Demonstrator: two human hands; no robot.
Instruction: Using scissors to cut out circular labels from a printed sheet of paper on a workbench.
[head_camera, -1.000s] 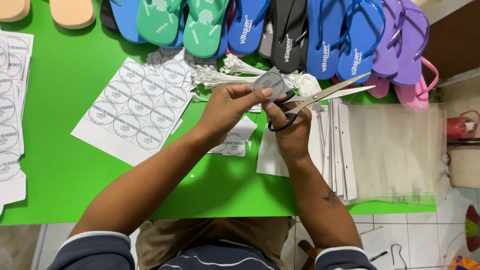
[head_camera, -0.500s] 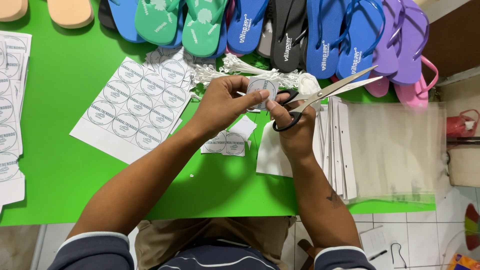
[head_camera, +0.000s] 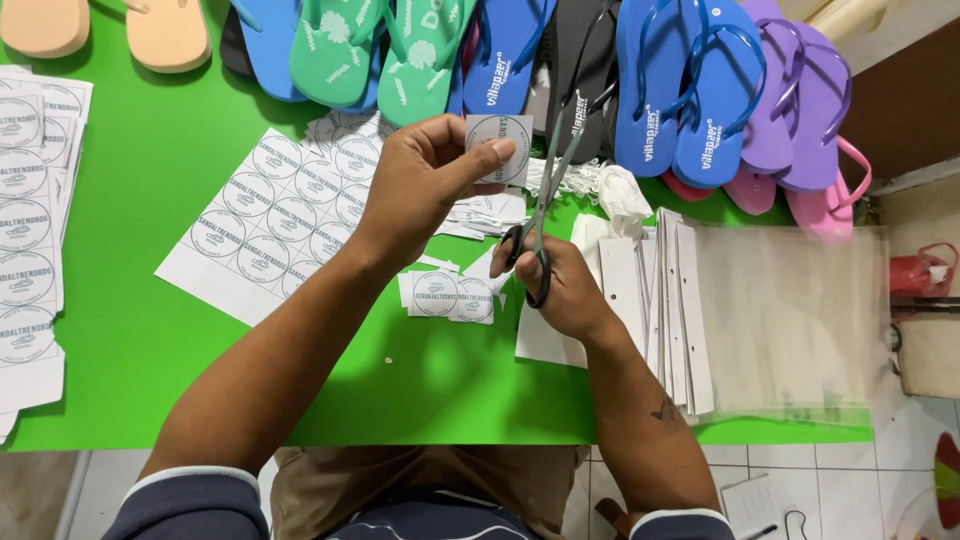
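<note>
My left hand (head_camera: 425, 185) pinches a small paper piece with a round printed label (head_camera: 497, 146), held up above the green table (head_camera: 140, 340). My right hand (head_camera: 560, 285) grips black-handled scissors (head_camera: 540, 215), blades pointing up and away beside that label piece. Just below my hands lies a cut strip with two round labels (head_camera: 450, 297). A white sheet of several round labels (head_camera: 275, 220) lies flat to the left of my left hand.
Rows of flip-flops, blue (head_camera: 690, 90), green (head_camera: 380, 45), purple (head_camera: 800, 100) and pink, line the far edge. Clear plastic bags (head_camera: 790, 320) with white header strips lie at the right. More label sheets (head_camera: 30, 220) sit at the left edge. Paper offcuts (head_camera: 490, 212) lie behind my hands.
The scissors swung from pointing right to pointing up and away. My left hand lifted the label piece higher and away from me. A two-label strip now lies on the table below.
</note>
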